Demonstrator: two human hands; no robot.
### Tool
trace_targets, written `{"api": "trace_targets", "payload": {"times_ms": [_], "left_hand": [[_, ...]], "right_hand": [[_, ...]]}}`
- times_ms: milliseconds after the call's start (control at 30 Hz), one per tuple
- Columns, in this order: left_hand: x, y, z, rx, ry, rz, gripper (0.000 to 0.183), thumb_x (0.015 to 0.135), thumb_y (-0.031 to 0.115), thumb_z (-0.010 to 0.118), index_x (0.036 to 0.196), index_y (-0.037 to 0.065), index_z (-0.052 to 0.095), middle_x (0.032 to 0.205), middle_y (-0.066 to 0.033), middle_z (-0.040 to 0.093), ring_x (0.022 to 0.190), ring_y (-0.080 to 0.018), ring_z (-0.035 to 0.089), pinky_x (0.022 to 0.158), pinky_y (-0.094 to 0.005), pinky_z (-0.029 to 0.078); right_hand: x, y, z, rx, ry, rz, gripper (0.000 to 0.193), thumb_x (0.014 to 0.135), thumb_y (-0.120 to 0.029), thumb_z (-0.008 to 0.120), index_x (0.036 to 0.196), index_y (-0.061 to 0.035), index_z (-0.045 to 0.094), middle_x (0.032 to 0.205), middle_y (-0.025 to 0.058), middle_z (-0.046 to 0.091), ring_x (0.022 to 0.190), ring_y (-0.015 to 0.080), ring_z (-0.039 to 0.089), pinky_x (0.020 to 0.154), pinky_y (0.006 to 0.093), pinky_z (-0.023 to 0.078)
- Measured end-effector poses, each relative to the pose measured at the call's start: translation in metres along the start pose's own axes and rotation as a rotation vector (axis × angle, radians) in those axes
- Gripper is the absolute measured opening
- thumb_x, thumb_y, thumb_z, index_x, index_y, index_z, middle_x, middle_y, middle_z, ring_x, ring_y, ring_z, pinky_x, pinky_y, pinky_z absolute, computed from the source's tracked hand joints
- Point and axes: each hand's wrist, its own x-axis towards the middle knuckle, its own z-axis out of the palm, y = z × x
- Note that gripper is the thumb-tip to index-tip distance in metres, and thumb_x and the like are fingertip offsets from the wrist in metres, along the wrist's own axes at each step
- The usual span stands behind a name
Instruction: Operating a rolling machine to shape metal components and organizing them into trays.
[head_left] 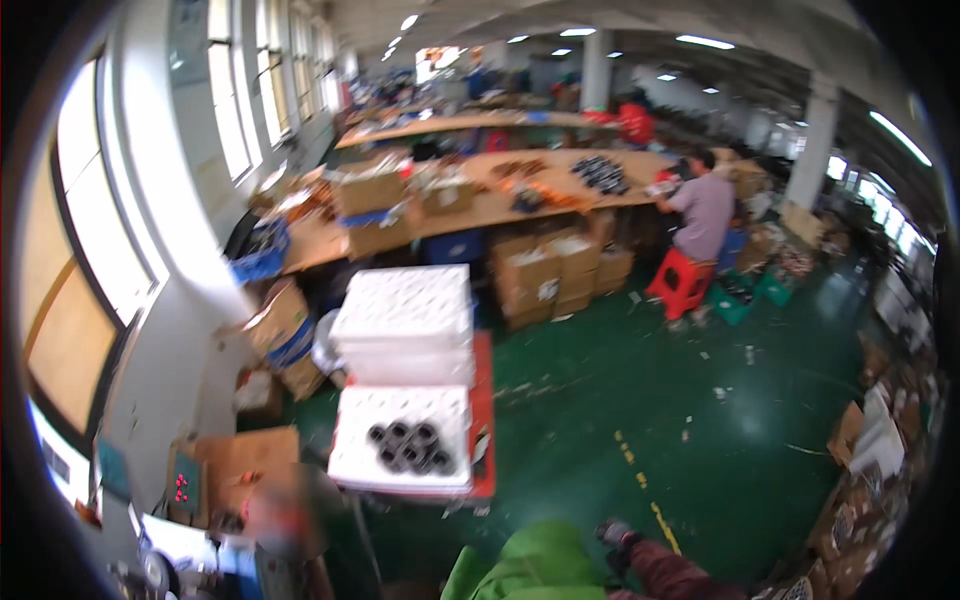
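Only one hand point(617, 533) shows, lower middle of frame, gloved and blurry, so can't tell if it's open or holding anything; the other is out of shot. Nearest thing is the white foam tray point(352, 455) w/ black cylinders point(412, 447) slotted upright in its holes, prob so they don't roll, sitting on a red cart point(485, 440) just left of center, same trays stacked point(405, 325) behind.

We see open green floor point(700, 420) across the centre and right; stacked white foam trays point(405, 320) and cardboard boxes point(550, 275) block centre-left.
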Motion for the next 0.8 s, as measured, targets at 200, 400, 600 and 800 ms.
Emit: {"api": "trace_targets", "payload": {"times_ms": [200,400,600,800], "left_hand": [[0.041,0.011,-0.009,0.203,-0.123,0.092,0.018,0.084,0.022,0.049,0.09,0.01,0.061,0.08,-0.0113,0.06,0.068,-0.0256,0.056,0.059,-0.0372,0.046],[0.099,-0.006,-0.01,0.239,-0.253,0.206,0.018,0.086,0.021,0.048,0.089,0.01,0.062,0.078,-0.0105,0.061,0.066,-0.0244,0.056,0.058,-0.0367,0.047],[0.145,-0.028,-0.006,0.355,-0.319,0.269,0.017,0.085,0.02,0.047,0.086,0.011,0.061,0.081,-0.0101,0.061,0.07,-0.0242,0.057,0.06,-0.0367,0.047],[0.152,-0.043,-0.003,0.77,-0.348,0.417,0.014,0.084,0.017,0.048,0.082,0.012,0.06,0.088,-0.0099,0.062,0.08,-0.0249,0.059,0.066,-0.037,0.048]], "right_hand": [[0.071,-0.184,0.064,0.172,0.292,1.674,0.026,0.082,-0.03,0.057,0.084,-0.0052,0.066,0.073,0.0078,0.066,0.061,0.0196,0.06,0.056,0.035,0.049],[0.056,-0.236,0.094,0.393,0.553,1.895,0.027,0.082,-0.03,0.06,0.083,-0.0038,0.066,0.073,0.0072,0.065,0.06,0.0199,0.06,0.056,0.0348,0.049],[0.116,-0.28,0.045,0.67,0.495,1.801,0.028,0.082,-0.031,0.06,0.085,-0.0032,0.065,0.074,0.0068,0.066,0.06,0.0202,0.061,0.057,0.0355,0.05],[0.125,-0.186,0.098,0.289,0.459,1.716,0.029,0.083,-0.032,0.06,0.091,-0.0038,0.064,0.077,0.0061,0.066,0.063,0.0177,0.062,0.057,0.0331,0.05]]}}
